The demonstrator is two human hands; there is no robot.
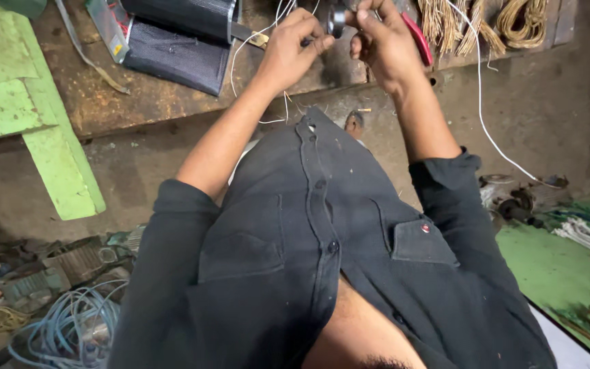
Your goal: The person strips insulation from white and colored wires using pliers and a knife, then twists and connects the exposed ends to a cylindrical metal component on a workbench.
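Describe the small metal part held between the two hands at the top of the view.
The metal part is small, round and dark grey with a dull shine, seemingly a ring or short cylinder. It is held above the rusty workbench near the top edge of the view. The left hand pinches it from one side, the right hand from the other. Thin white wires run by it; fingers hide most of it.

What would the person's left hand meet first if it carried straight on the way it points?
Probably the small dark round part held between both hands; the left hand points at it, with the right hand just beyond.
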